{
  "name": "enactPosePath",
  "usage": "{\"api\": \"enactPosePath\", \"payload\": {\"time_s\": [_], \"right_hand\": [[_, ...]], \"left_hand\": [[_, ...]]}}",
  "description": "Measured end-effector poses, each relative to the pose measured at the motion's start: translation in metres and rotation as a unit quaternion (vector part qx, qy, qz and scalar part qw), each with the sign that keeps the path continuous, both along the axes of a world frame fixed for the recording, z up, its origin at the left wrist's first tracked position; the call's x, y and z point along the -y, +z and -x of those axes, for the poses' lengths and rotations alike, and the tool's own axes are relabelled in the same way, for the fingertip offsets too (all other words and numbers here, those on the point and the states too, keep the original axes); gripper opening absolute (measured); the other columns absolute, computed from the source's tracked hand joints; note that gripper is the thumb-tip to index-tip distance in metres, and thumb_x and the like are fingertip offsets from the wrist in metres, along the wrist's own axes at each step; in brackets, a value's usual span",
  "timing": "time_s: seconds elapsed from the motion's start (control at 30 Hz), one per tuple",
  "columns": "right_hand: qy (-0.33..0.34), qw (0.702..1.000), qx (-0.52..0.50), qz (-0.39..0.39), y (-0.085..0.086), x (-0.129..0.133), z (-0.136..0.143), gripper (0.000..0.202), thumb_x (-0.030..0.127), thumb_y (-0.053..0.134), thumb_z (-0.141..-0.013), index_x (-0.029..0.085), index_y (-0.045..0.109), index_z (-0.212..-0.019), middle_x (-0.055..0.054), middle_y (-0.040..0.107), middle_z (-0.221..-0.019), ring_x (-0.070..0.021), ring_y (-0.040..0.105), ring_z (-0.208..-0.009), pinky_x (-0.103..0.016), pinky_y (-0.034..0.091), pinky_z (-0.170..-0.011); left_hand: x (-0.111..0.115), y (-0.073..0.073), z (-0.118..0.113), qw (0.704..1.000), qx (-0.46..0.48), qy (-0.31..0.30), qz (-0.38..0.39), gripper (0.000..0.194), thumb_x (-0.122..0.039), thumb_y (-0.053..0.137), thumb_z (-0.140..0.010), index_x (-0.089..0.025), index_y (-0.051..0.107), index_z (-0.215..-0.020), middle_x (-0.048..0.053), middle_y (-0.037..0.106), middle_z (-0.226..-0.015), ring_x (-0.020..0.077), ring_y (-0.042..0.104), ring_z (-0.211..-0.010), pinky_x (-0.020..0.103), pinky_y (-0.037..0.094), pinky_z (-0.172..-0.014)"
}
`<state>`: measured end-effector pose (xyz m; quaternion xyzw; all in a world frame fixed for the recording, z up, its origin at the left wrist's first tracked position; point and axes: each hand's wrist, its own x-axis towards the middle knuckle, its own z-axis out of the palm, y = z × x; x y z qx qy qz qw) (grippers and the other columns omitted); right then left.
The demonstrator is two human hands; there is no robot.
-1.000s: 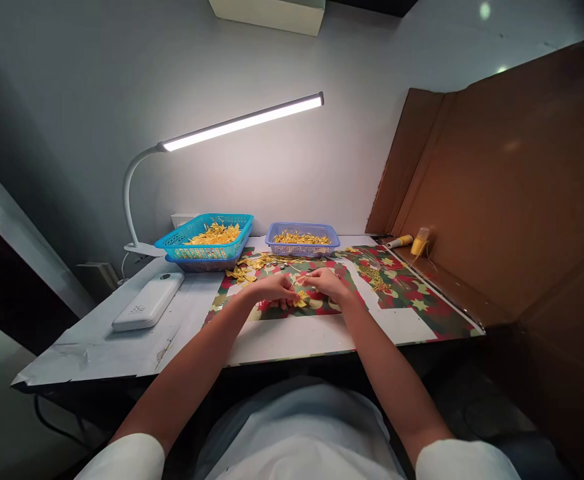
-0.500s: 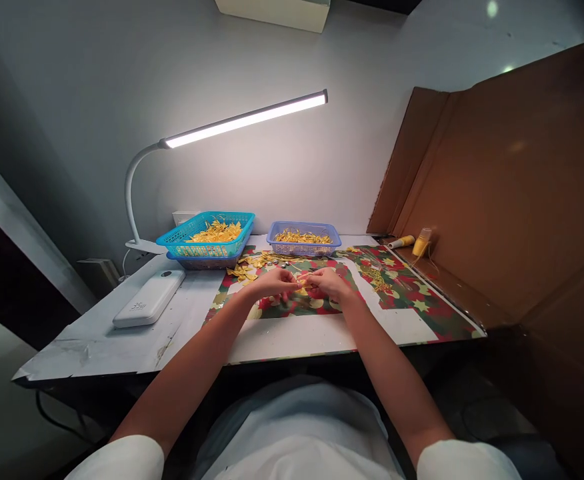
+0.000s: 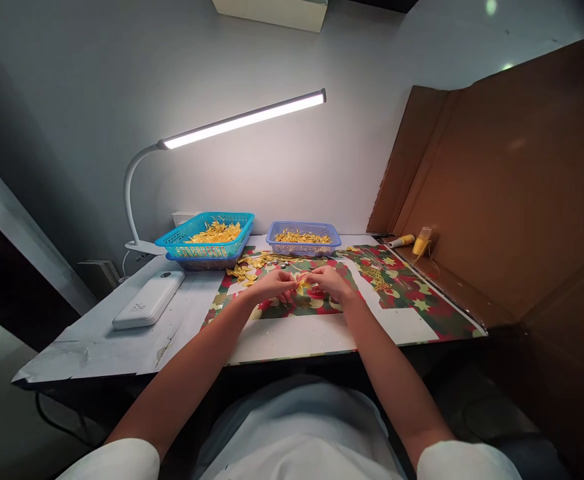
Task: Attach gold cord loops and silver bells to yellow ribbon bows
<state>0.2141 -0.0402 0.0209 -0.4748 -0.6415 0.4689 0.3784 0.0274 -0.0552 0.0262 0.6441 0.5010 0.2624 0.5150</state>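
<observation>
Over the middle of the patterned sheet, my left hand and my right hand meet with fingertips pinched. Between them is a small golden-yellow ribbon-like piece, partly covered by the fingers, so its exact shape is unclear. Both hands appear closed on it. Just beyond my left hand lie loose gold ribbon pieces and a few small shiny bits. To the right of my right hand, thin gold strands rest on the sheet.
A teal basket of gold pieces sits on another basket at back left. A purple basket holds more gold pieces. A white power bank, a lamp, yellow-capped containers and tall cardboard surround the table.
My hands stay close together, with slight finger shifts. My left fingers have spread a little lower, and the golden piece between the hands shows slightly more.
</observation>
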Motion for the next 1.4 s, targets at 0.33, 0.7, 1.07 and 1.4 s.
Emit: {"api": "enactPosePath", "payload": {"time_s": [0.33,0.7,1.07,1.4], "right_hand": [[-0.012,0.999,0.029,0.004,0.003,0.006,0.005,0.026,0.028,0.061,-0.064,0.018,0.047,-0.046,0.006,0.038,-0.047,-0.0065,0.028,-0.046,-0.023,0.024,-0.043],[-0.022,0.999,0.036,-0.006,0.005,0.011,0.007,0.028,0.029,0.060,-0.061,0.019,0.040,-0.045,0.006,0.034,-0.047,-0.0067,0.026,-0.047,-0.023,0.021,-0.044],[-0.031,0.999,0.034,-0.027,0.003,0.009,0.009,0.024,0.028,0.057,-0.062,0.019,0.043,-0.045,0.006,0.037,-0.046,-0.0078,0.031,-0.047,-0.023,0.023,-0.045],[-0.031,0.971,0.112,-0.209,0.006,0.021,0.013,0.020,0.033,0.065,-0.074,0.017,0.066,-0.062,-0.002,0.061,-0.058,-0.0130,0.050,-0.055,-0.025,0.034,-0.053]], "left_hand": [[-0.003,-0.003,0.000,1.000,0.016,-0.001,-0.024,0.027,-0.039,0.069,-0.071,-0.015,0.058,-0.069,-0.001,0.062,-0.056,0.0108,0.061,-0.049,0.021,0.046,-0.049],[-0.006,-0.009,-0.001,0.998,-0.014,0.004,-0.067,0.034,-0.045,0.074,-0.063,-0.016,0.057,-0.068,-0.003,0.059,-0.052,0.0114,0.058,-0.049,0.021,0.045,-0.047],[-0.004,-0.007,-0.008,0.996,0.054,0.045,-0.051,0.036,-0.046,0.073,-0.058,-0.015,0.054,-0.059,-0.004,0.050,-0.053,0.0069,0.045,-0.048,0.021,0.038,-0.049],[-0.007,-0.013,-0.007,0.993,0.056,0.093,-0.047,0.035,-0.043,0.072,-0.056,-0.016,0.050,-0.054,-0.006,0.043,-0.046,0.0057,0.037,-0.044,0.021,0.029,-0.045]]}}
